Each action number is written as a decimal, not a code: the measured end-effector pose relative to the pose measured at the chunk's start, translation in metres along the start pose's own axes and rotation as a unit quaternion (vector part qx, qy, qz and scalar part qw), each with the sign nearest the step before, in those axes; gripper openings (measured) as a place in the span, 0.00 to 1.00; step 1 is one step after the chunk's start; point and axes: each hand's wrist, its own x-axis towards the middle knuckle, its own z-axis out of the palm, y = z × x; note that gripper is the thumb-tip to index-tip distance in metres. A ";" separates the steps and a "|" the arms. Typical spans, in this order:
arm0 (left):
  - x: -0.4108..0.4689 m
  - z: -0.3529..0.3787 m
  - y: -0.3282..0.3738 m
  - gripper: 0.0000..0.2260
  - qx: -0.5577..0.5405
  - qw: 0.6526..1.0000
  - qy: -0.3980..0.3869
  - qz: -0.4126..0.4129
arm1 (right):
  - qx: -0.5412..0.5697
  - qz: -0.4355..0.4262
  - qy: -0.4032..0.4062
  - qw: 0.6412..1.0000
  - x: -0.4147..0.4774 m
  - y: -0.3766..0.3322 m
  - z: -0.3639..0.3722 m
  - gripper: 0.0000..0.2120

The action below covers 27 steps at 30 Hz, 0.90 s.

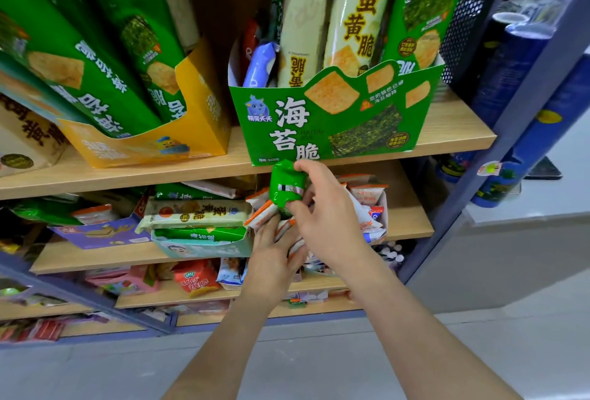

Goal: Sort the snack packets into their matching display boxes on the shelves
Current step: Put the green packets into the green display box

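The right hand (322, 208) pinched a small green packet (285, 187) just below the green display box (332, 118). The left hand (271, 259) gripped orange-white packets (265, 213). The packet looked light, soft and crushable; hold its sides.

1. the scene was bright and evenly lit, with soft, diffuse light that seemed to come from above and behind the camera.
2. glare showed as white streaks on the glossy green packets (95, 58) at upper left and on the pale packets (303, 16) standing in the green display box (332, 115).
3. shadows were soft; the space under the top wooden shelf (456, 125) was dimmer, and the lowest shelves at left fell darkest.
4. wide-angle distortion bent the shelf edges and tilted the blue-grey upright (523, 96) at right.
5. the centre was fairly sharp, print on the box readable; the corners and the far right background were smeared and soft.
6. the right hand (329, 208) and the small green packet (285, 185) it held looked slightly blurred.
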 end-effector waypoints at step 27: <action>-0.011 -0.027 0.014 0.26 0.185 0.983 0.016 0.014 | 0.194 0.183 -0.015 0.964 -0.059 0.107 -0.079 0.15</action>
